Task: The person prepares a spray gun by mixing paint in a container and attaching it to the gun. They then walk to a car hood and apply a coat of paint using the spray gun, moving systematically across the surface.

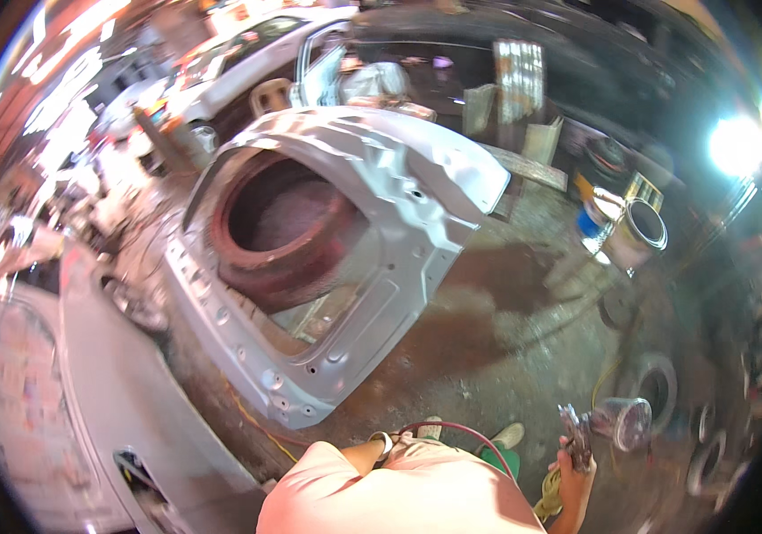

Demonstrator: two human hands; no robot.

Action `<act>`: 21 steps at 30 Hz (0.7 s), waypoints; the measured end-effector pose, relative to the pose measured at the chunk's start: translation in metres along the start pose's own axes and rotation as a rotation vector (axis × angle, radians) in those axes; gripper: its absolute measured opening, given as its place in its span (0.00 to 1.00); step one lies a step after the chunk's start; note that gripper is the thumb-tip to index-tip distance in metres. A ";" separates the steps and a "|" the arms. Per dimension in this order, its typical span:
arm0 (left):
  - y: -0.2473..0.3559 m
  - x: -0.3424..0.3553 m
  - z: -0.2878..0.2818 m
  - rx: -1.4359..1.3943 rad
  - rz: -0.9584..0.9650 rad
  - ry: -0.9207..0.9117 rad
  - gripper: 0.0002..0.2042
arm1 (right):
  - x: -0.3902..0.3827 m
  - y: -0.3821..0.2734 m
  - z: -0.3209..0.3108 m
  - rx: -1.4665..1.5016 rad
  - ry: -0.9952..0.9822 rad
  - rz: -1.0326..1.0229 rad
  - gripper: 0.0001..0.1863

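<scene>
At the lower right, my right hand (568, 473) is wrapped round the handle of a spray gun (579, 436). A clear cup (623, 422) sticks out from the gun's right side. Close against my body is my left hand (401, 440), just past a pale wristband (386, 442). A dark red hose (463, 429) passes beside that hand; its fingers are hidden and I cannot tell whether they hold the hose. Ahead of me lies a grey-coated car body panel (354, 365) with a large window opening. A reddish, dusty tire (287, 276) shows under it, through the opening.
Another grey car panel (123, 356) stands at the left. An open paint can (643, 227) and a blue-banded can (591, 221) sit on the floor at right. Several rings lie near the right edge, beside a bright lamp (738, 147). A white car (238, 67) is behind.
</scene>
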State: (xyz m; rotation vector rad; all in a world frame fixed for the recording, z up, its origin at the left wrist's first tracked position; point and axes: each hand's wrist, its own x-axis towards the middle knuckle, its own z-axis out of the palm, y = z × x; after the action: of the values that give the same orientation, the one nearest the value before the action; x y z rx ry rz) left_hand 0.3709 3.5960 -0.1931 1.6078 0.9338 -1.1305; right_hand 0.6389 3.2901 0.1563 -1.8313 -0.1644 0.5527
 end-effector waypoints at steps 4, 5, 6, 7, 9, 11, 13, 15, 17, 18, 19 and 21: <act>0.066 0.019 0.006 -0.134 -0.035 0.064 0.29 | 0.093 -0.003 -0.040 0.015 -0.171 -0.006 0.19; 0.083 0.024 0.009 -0.165 -0.041 0.076 0.29 | 0.119 -0.007 -0.047 0.009 -0.191 -0.021 0.19; 0.104 0.029 0.012 -0.197 -0.042 0.087 0.29 | 0.145 -0.015 -0.058 -0.003 -0.203 -0.037 0.18; 0.124 0.035 0.014 -0.227 -0.042 0.099 0.29 | 0.173 -0.020 -0.069 -0.026 -0.236 -0.065 0.18; 0.167 0.046 0.016 -0.284 -0.050 0.123 0.29 | 0.225 -0.031 -0.091 -0.067 -0.292 -0.101 0.18; 0.205 0.053 0.022 -0.338 -0.060 0.133 0.29 | 0.266 -0.055 -0.109 -0.109 -0.335 -0.089 0.19; 0.241 0.060 0.015 -0.396 -0.059 0.166 0.29 | 0.314 -0.079 -0.120 -0.102 -0.390 -0.131 0.19; 0.274 0.062 0.009 -0.463 -0.057 0.188 0.29 | 0.359 -0.098 -0.125 -0.119 -0.441 -0.174 0.19; 0.302 0.070 -0.004 -0.519 -0.055 0.199 0.28 | 0.400 -0.117 -0.120 -0.127 -0.449 -0.141 0.19; 0.312 0.076 -0.009 -0.554 -0.058 0.206 0.28 | 0.422 -0.125 -0.117 -0.132 -0.488 -0.151 0.20; 0.323 0.082 -0.019 -0.573 -0.059 0.211 0.28 | 0.446 -0.130 -0.111 -0.118 -0.488 -0.156 0.20; 0.344 0.095 -0.039 -0.631 -0.055 0.227 0.28 | 0.493 -0.140 -0.093 -0.089 -0.502 -0.168 0.20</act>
State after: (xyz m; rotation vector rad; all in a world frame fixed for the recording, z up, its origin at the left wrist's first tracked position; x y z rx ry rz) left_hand 0.7263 3.5438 -0.1894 1.2009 1.3304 -0.5981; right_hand 1.1365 3.4437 0.1664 -1.7122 -0.6838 0.8881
